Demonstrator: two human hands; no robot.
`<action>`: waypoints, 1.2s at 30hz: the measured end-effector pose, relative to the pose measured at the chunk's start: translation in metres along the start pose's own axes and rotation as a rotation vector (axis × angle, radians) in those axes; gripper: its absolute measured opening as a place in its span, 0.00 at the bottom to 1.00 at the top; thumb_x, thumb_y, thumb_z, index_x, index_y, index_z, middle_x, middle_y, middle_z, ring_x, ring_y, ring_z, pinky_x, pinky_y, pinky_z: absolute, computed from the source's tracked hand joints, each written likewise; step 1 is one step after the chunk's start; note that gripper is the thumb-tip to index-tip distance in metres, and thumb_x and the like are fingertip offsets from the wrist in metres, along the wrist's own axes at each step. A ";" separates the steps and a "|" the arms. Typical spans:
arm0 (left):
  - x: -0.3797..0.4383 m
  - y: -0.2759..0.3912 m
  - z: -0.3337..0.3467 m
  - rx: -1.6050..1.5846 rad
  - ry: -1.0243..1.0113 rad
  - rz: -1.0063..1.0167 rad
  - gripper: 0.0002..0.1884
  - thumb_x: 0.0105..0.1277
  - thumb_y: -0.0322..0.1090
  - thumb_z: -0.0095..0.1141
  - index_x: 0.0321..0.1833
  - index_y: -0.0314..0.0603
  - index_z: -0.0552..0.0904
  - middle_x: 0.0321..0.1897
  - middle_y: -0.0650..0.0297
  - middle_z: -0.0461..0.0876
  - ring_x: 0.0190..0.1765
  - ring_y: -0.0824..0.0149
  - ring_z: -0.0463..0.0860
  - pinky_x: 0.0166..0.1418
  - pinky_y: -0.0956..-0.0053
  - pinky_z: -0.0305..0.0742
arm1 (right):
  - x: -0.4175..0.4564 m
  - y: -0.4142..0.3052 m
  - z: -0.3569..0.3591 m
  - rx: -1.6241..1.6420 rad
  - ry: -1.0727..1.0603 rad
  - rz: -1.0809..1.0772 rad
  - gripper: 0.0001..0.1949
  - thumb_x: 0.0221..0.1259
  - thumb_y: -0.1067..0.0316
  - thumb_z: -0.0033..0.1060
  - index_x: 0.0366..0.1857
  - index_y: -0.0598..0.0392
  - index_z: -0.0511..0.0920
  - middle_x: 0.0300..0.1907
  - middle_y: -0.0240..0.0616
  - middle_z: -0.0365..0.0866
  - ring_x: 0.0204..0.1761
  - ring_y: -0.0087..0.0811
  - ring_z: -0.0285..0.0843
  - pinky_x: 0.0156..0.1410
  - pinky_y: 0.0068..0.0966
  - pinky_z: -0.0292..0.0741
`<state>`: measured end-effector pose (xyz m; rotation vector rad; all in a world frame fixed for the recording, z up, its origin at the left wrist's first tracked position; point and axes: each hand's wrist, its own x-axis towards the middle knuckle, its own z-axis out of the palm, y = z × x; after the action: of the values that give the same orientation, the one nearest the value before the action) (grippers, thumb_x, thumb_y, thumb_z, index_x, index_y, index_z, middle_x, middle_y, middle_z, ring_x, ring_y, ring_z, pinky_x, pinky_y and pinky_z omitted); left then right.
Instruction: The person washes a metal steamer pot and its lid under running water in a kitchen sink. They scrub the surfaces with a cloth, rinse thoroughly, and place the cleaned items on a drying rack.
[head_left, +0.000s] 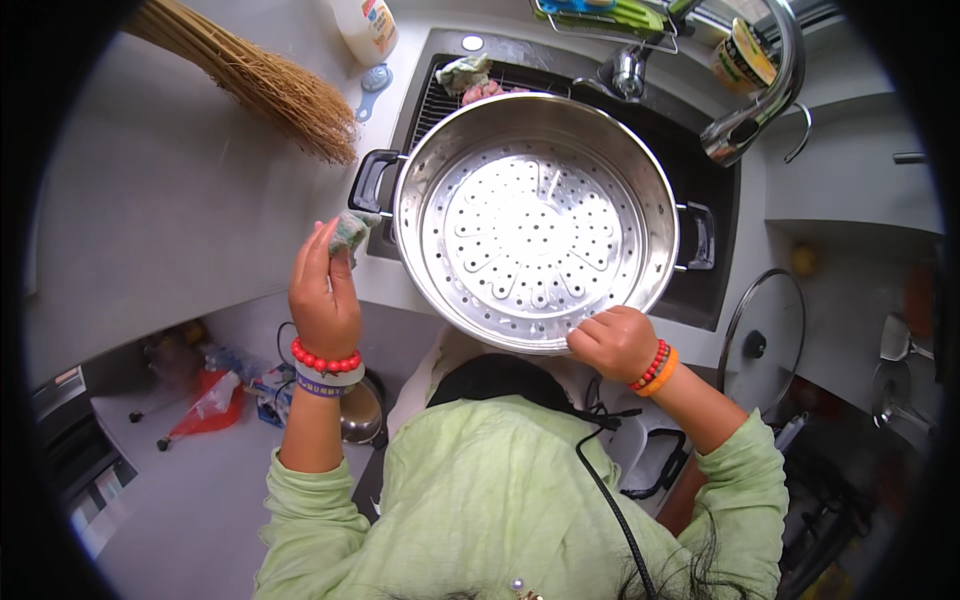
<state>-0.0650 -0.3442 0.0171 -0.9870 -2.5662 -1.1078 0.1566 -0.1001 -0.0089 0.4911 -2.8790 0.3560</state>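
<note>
A large stainless steel steamer pot (536, 232) with a perforated bottom and two black side handles rests over the dark sink. My right hand (615, 343) grips its near rim at the right. At the pot's left, my left hand (324, 292) pinches a small greenish cloth (351, 231) between thumb and fingers, just below the left handle (373, 181). Behind the pot, another crumpled cloth (463, 73) and a pink cloth (482, 91) lie on a wire rack in the sink.
A chrome faucet (750, 120) arches over the sink's right side. At the upper left are a straw broom (270, 90), a white bottle (367, 30) and a blue plastic brush or scoop (373, 88). A glass lid (763, 341) stands at the right.
</note>
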 end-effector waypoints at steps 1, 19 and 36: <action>0.006 -0.005 -0.001 -0.030 0.024 -0.005 0.13 0.67 0.28 0.45 0.51 0.33 0.75 0.46 0.49 0.77 0.54 0.49 0.75 0.56 0.65 0.69 | 0.009 0.000 -0.012 0.003 0.002 0.020 0.11 0.44 0.62 0.59 0.16 0.48 0.66 0.14 0.27 0.62 0.16 0.25 0.67 0.21 0.21 0.63; 0.049 -0.023 0.049 -0.359 -0.042 0.061 0.14 0.70 0.32 0.43 0.53 0.31 0.74 0.50 0.54 0.76 0.53 0.62 0.75 0.56 0.72 0.68 | 0.019 -0.052 -0.221 0.113 -0.073 0.470 0.19 0.30 0.47 0.72 0.15 0.48 0.73 0.09 0.27 0.62 0.12 0.28 0.63 0.19 0.22 0.58; 0.051 0.020 0.111 -0.477 -0.075 0.041 0.12 0.67 0.29 0.44 0.50 0.32 0.75 0.47 0.50 0.77 0.53 0.53 0.76 0.58 0.67 0.68 | -0.188 -0.061 -0.355 0.274 1.128 1.201 0.20 0.65 0.51 0.47 0.43 0.62 0.74 0.37 0.41 0.79 0.34 0.28 0.79 0.40 0.20 0.77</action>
<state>-0.0805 -0.2304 -0.0291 -1.1882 -2.3686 -1.7501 0.4066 -0.0041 0.2972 -1.1173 -1.6599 0.8225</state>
